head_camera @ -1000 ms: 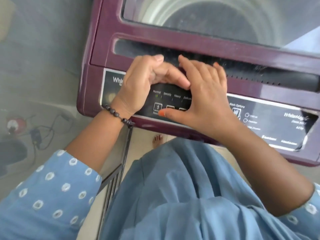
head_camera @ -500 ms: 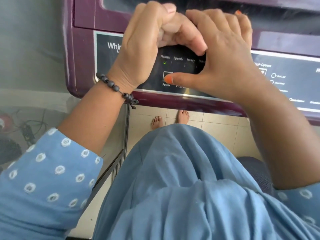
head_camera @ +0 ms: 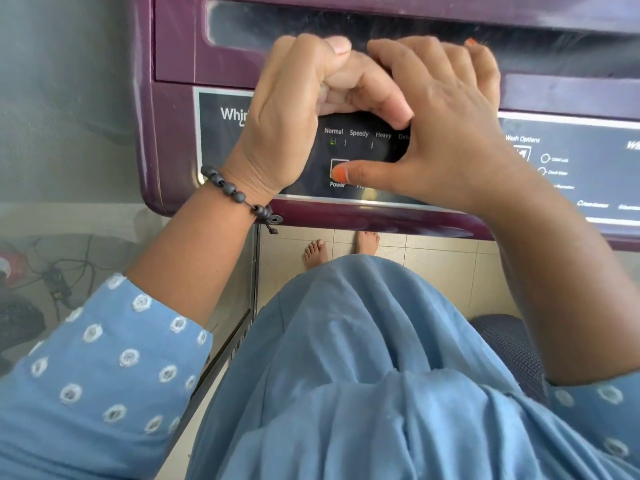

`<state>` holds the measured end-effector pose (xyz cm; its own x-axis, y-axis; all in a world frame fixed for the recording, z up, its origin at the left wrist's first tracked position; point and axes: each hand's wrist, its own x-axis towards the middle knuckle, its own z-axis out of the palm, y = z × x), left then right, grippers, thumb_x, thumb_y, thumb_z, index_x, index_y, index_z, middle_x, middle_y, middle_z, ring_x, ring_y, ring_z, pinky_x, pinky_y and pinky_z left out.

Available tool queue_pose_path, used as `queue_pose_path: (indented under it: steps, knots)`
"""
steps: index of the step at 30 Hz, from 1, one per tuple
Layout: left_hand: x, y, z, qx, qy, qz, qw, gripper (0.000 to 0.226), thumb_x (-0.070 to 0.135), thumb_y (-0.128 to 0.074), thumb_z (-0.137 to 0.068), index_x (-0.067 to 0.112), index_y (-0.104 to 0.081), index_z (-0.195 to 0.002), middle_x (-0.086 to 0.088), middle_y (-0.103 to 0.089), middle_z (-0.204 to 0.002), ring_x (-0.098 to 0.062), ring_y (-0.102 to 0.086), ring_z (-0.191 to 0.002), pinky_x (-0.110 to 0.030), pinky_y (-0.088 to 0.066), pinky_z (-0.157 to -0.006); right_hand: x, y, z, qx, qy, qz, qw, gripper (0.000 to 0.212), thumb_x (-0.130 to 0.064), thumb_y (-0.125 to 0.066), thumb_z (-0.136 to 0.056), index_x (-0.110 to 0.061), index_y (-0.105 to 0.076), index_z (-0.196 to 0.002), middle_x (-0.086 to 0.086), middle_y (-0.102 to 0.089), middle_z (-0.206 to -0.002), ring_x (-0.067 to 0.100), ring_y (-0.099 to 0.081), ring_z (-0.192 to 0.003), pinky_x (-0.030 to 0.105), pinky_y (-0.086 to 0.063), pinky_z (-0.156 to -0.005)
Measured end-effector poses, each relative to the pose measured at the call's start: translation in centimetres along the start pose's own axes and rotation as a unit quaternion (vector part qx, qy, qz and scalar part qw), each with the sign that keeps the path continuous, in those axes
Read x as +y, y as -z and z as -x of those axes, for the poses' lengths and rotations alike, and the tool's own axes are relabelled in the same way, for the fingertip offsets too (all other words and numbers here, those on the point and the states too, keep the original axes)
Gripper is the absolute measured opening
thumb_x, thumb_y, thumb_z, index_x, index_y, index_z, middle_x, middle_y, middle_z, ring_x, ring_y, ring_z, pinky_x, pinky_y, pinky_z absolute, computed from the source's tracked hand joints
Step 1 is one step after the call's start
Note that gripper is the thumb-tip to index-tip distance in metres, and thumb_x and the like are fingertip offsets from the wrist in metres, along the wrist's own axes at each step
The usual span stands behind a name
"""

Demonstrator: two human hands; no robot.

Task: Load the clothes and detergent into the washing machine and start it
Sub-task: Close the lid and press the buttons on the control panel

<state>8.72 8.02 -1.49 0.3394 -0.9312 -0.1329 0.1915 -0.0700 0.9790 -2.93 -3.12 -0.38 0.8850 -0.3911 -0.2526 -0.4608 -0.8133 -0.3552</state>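
The purple top-load washing machine (head_camera: 173, 140) fills the upper view, with its lid (head_camera: 242, 29) down. On its dark control panel (head_camera: 571, 174) a green light (head_camera: 332, 141) glows under "Normal". My right hand (head_camera: 450, 133) lies over the panel with its fingers stretched onto the lid's edge, and its thumb presses the Power button (head_camera: 337, 166). My left hand (head_camera: 287, 126), with a bead bracelet at the wrist, rests curled on the panel's upper edge and holds nothing; its index finger touches my right hand. No clothes or detergent show.
Below the machine are a beige tiled floor (head_camera: 433, 265) and my bare feet (head_camera: 316, 252). A dark basket (head_camera: 512, 351) stands at the lower right. A metal frame (head_camera: 242, 334) runs down the left, with cables (head_camera: 55, 282) on the floor beyond it.
Both hands keep their pose and my right thumb stays on the Power button. The view has dropped and come closer, so the drum window is out of sight.
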Motion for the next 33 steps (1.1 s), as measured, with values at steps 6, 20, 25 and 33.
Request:
queue_pose_path:
  steps: [6,20,25,33]
  knots:
    - [0.1,-0.1,0.0,0.007,0.008,0.001,1.000,0.058,0.018,-0.015,-0.089,0.003,-0.071,-0.090,-0.019,-0.072,-0.089,-0.027,-0.069,-0.092,-0.030,-0.052,-0.087,-0.1,0.1,-0.1,-0.011,-0.001,-0.010,1.000,0.112,-0.083,-0.046,-0.056,-0.021,-0.031,-0.148,0.000,-0.039,-0.144,0.025,-0.030,-0.138,0.049,-0.002,-0.117]
    - [-0.4,0.3,0.0,-0.010,-0.003,-0.001,1.000,0.056,0.034,-0.022,-0.084,0.010,-0.072,-0.087,-0.007,-0.075,-0.088,-0.020,-0.069,-0.094,-0.026,-0.049,-0.088,-0.4,0.4,-0.4,-0.031,-0.015,-0.019,0.999,0.107,-0.082,-0.046,-0.056,-0.024,-0.033,-0.145,-0.002,-0.042,-0.137,0.025,-0.034,-0.135,0.050,-0.002,-0.118]
    - [-0.5,0.3,0.0,-0.005,-0.008,-0.005,1.000,0.055,0.033,-0.021,-0.085,0.011,-0.072,-0.087,-0.004,-0.075,-0.087,-0.017,-0.068,-0.094,-0.024,-0.048,-0.087,-0.8,0.8,-0.7,-0.053,-0.036,-0.023,0.998,0.107,-0.077,-0.054,-0.054,-0.027,-0.030,-0.146,-0.001,-0.039,-0.136,0.025,-0.029,-0.137,0.051,0.001,-0.118]
    - [-0.6,0.7,-0.2,0.005,-0.028,-0.015,0.999,0.053,0.027,-0.020,-0.088,0.010,-0.070,-0.090,-0.011,-0.071,-0.087,-0.017,-0.067,-0.090,-0.025,-0.049,-0.085,-1.6,1.6,-1.4,-0.086,-0.055,-0.014,0.995,0.106,-0.067,-0.072,-0.062,-0.029,-0.024,-0.148,-0.001,-0.032,-0.138,0.025,-0.022,-0.139,0.053,0.007,-0.117]
